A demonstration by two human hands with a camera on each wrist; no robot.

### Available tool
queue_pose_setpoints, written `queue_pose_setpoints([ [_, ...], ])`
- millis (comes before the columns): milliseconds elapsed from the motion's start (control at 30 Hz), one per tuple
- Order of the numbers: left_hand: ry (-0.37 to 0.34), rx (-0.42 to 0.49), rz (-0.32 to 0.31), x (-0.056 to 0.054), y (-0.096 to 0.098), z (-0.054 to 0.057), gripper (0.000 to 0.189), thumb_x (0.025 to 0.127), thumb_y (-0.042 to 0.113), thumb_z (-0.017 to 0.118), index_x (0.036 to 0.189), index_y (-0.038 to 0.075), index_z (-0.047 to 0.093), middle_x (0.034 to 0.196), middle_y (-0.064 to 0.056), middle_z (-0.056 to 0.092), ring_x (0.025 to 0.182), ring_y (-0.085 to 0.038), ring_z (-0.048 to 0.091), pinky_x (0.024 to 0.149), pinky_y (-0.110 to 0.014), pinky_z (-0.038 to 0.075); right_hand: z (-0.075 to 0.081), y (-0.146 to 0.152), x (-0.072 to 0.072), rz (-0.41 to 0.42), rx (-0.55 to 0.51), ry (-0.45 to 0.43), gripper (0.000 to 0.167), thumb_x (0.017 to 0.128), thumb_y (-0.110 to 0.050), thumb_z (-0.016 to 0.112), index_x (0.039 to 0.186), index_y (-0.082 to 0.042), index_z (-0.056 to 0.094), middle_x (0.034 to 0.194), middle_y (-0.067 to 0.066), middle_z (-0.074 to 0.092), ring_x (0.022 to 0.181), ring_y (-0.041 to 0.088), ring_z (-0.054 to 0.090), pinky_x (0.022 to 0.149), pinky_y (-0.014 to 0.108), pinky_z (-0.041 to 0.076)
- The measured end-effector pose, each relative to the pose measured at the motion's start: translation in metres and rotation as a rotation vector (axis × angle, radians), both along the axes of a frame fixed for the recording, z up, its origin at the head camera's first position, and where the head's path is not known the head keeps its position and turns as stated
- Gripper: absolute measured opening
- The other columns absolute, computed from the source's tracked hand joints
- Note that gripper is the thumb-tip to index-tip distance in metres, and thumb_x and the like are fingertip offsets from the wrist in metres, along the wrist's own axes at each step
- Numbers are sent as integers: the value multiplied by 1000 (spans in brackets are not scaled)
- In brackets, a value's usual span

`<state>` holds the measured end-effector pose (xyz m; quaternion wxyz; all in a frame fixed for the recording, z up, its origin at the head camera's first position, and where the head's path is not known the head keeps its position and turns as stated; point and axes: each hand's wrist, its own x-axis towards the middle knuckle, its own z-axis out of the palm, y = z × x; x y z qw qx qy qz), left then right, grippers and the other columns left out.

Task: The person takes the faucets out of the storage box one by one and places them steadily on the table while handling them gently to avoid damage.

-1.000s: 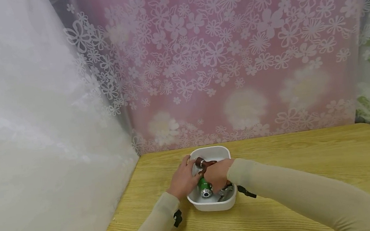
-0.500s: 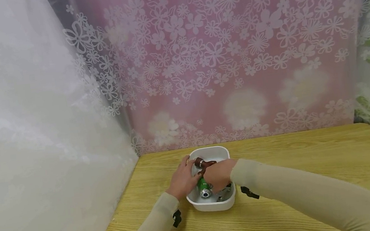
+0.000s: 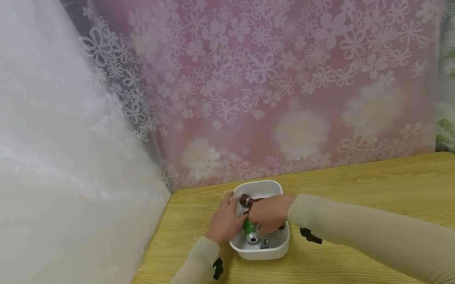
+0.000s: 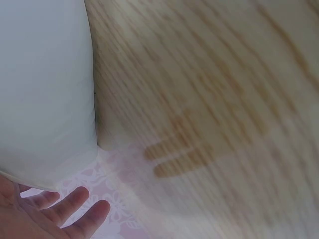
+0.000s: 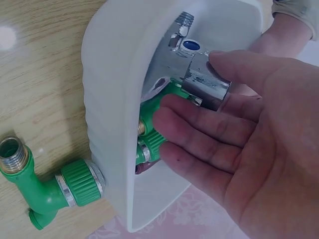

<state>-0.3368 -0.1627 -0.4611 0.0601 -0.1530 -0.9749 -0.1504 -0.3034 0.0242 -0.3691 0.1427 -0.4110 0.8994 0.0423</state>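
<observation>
A white basin (image 3: 264, 253) holds several taps and valves. In it, my right hand (image 3: 270, 214) pinches a chrome valve with a blue spot (image 5: 207, 82) between thumb and forefinger. The other right fingers curve loosely beside green taps (image 5: 172, 97). My left hand (image 3: 224, 221) rests over the basin's left rim, thumb on the inner side; in the left wrist view its fingers (image 4: 92, 219) stretch loosely past the rim. Nearest to it are a green tap (image 3: 250, 233) with a silvery end and a dark red tap (image 3: 245, 199) with a silvery ring, partly covered by my right hand.
Outside the basin, a green tap with a threaded brass-coloured end (image 5: 47, 191) lies on the wooden table (image 3: 366, 192). My right sleeve hides that spot in the head view. A pink flowered curtain (image 3: 287, 75) hangs behind; white sheeting (image 3: 59, 169) closes the left side.
My right hand has turned a little, its cuff shifting right. The chrome valve's end has swung left and nearer in the basin. The left hand stays in place.
</observation>
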Motion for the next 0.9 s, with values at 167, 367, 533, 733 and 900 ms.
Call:
queue_pose_setpoints([
  [167, -8, 2, 6, 0, 1, 1, 58, 98, 38, 60, 148, 12, 49, 162, -9, 29, 141, -32, 46, 107, -50, 48, 4, 4, 0, -17, -87, -77, 9, 97, -24, 66, 89, -22, 68, 70, -9, 59, 59, 5, 52, 59, 23, 44],
  [367, -11, -4, 8, 2, 1, 2, 59, 98, 40, 59, 148, 11, 48, 162, -11, 29, 142, -32, 44, 108, -50, 47, 5, 13, -2, -12, -179, -113, 5, 95, -19, 67, 91, -21, 69, 76, -10, 61, 64, 4, 56, 61, 23, 49],
  [533, -2, -7, 5, 2, 1, 2, 58, 98, 39, 60, 148, 11, 48, 162, -11, 30, 141, -32, 45, 108, -50, 47, 9, 20, -6, 4, -216, -105, 6, 94, -22, 68, 99, -20, 70, 80, -12, 62, 68, 3, 58, 64, 24, 51],
  [733, -6, 13, -2, 3, 0, 3, 60, 97, 40, 61, 148, 11, 49, 161, -12, 31, 141, -35, 45, 108, -52, 46, 15, 29, -6, 19, -260, -60, 10, 96, -24, 68, 105, -21, 69, 84, -15, 62, 70, 2, 58, 65, 24, 51],
  [900, -14, 35, -6, 2, 1, 3, 60, 99, 44, 60, 148, 11, 49, 162, -13, 30, 142, -35, 43, 110, -52, 44, 16, 40, -7, 8, -312, -27, 14, 95, -24, 68, 108, -19, 69, 87, -15, 64, 70, 3, 57, 65, 23, 51],
])
